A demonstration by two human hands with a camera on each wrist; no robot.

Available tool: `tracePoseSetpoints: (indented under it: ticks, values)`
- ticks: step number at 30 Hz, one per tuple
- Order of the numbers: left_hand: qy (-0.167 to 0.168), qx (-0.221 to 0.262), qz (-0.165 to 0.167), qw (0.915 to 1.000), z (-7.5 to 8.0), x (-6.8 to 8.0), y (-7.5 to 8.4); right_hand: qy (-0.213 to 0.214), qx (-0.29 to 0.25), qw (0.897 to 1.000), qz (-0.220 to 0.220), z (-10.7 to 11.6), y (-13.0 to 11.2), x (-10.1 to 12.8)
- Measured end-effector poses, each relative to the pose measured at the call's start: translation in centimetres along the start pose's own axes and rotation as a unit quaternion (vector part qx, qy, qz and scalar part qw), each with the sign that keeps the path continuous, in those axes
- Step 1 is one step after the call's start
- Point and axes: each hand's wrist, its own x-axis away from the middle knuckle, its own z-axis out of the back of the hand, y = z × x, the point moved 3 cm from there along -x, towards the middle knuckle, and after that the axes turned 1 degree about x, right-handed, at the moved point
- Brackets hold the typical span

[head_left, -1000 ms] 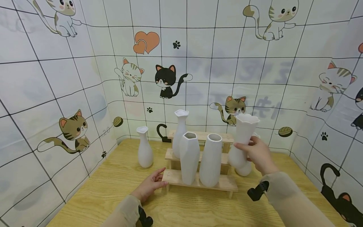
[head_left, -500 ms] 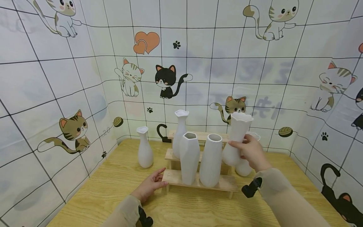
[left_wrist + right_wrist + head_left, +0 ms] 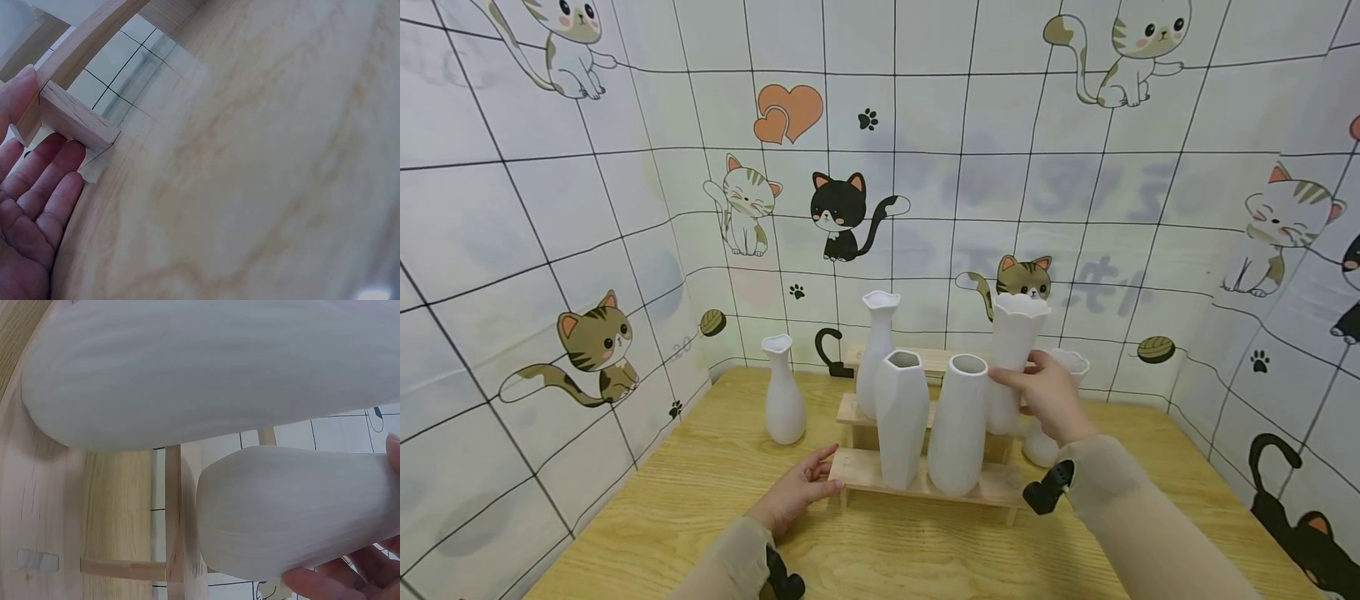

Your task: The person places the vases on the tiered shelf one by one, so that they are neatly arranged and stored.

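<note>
My right hand (image 3: 1028,385) grips a white vase with a scalloped rim (image 3: 1017,333) by its neck, upright, just behind the smooth round vase (image 3: 958,423). Its base is hidden there. The right wrist view shows the held vase (image 3: 294,512) close beside that round vase (image 3: 219,369), with my fingers (image 3: 340,584) under it. My left hand (image 3: 812,482) lies with straight fingers against the left end of the lowest step of a wooden stepped rack (image 3: 861,465). In the left wrist view its fingers (image 3: 53,169) touch the step's end (image 3: 78,119).
On the bottom step beside the round vase stands a faceted white vase (image 3: 901,417), and a tall narrow-necked one (image 3: 877,350) stands a step higher. One vase (image 3: 782,402) stands on the wooden table (image 3: 700,500) left of the rack, another (image 3: 1063,367) to its right. Cat-print walls enclose the table.
My right hand has carried the scalloped vase left and slightly down, from beside the rack to over its middle step behind the round vase. The left hand has not moved.
</note>
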Motion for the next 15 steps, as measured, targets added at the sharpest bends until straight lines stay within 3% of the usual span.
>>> tracePoseSetpoints:
  ticks: [15]
  values:
    - [-0.007,0.003,-0.004,1.0,0.0,0.0,-0.1,-0.011,-0.006,1.0,0.006,-1.4,-0.3,-0.6]
